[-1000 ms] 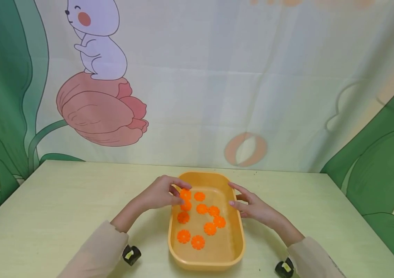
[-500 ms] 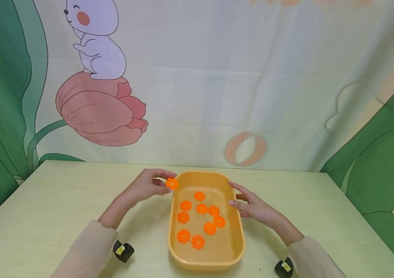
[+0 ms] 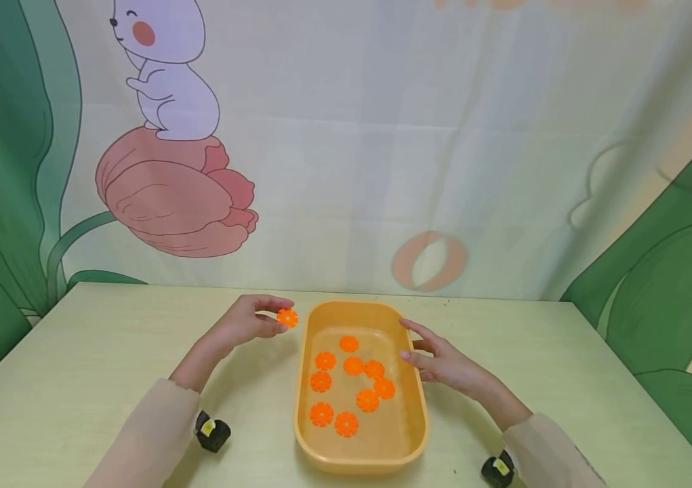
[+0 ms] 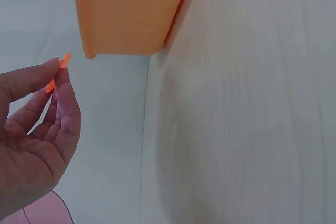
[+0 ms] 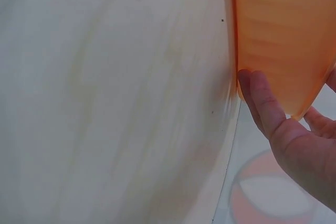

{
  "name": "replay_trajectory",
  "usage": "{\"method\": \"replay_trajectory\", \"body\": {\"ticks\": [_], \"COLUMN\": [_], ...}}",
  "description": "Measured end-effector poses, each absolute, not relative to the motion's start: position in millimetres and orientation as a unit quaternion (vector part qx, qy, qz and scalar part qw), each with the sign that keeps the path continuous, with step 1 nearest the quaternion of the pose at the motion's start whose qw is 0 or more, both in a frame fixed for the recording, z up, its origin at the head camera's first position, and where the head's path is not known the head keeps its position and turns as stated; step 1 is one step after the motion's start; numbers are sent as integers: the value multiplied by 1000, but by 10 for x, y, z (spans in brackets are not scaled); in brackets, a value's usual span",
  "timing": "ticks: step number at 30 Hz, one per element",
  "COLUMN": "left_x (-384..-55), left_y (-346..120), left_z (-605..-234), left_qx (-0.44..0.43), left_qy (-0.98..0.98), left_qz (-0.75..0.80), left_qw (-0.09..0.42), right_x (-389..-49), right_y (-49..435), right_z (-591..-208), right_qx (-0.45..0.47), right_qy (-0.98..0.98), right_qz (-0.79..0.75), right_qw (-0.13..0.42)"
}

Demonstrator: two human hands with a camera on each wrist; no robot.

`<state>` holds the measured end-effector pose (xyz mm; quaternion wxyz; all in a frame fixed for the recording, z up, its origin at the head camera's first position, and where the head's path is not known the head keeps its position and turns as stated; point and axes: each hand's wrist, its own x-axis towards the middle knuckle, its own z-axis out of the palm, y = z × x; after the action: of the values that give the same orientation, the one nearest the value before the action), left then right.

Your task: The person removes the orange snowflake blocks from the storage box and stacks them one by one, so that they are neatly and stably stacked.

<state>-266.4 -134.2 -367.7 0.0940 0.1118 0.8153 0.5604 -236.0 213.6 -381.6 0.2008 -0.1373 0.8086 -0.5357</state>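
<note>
My left hand [image 3: 245, 321] pinches an orange flower-shaped disc [image 3: 287, 318] between thumb and fingertips, just outside the left rim of a yellow-orange plastic tub [image 3: 362, 466]. Seen edge-on in the left wrist view, the same disc [image 4: 65, 60] is held clear of the tub wall [image 4: 128, 14]. On the tub's right side, my right hand [image 3: 451, 363] grips the wall, its thumb over the rim. Several fingers [image 5: 266, 100] lie along the outer wall in the right wrist view. More discs [image 3: 367, 400] like the held one lie scattered on the tub's floor.
The tub stands on a pale wooden table [image 3: 65, 379]. Behind the table's far edge hangs a cloth [image 3: 333, 163] printed with a rabbit, a tulip and leaves. A dark strap-like piece with a yellow mark [image 3: 213, 432] sits below the left sleeve [image 3: 150, 427].
My left hand has lifted one disc out of the tub, carrying it over the left rim and leftward. My right hand keeps its hold on the tub's right side.
</note>
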Motion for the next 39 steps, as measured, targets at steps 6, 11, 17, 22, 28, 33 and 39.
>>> {"method": "replay_trajectory", "body": {"ticks": [6,11,17,22,28,33,39], "left_x": [-2745,-2794,-2861,-2877,-2891,-2898,-2899], "left_y": [-1353,-1340,-1325,-1308,-1293,-1294,-1300], "left_z": [-3721,-3767,-3829,-3845,-3864,-3851,-3836], "left_qx": [114,116,111,99,78,70,67], "left_qy": [832,852,881,890,898,908,921], "left_qz": [535,504,454,436,421,398,369], "left_qw": [89,86,80,91,104,108,104], "right_x": [-2370,-2373,-2371,-2365,-2351,-2348,-2358], "right_y": [2134,2135,2138,2137,2124,2122,2132], "right_z": [-3816,-3819,-3821,-3818,-3800,-3793,-3795], "right_qx": [-139,-138,-136,-136,-134,-134,-138], "right_qy": [810,811,809,807,810,811,808], "right_qz": [-534,-532,-534,-538,-534,-533,-535], "right_qw": [199,200,202,203,202,201,205]}}
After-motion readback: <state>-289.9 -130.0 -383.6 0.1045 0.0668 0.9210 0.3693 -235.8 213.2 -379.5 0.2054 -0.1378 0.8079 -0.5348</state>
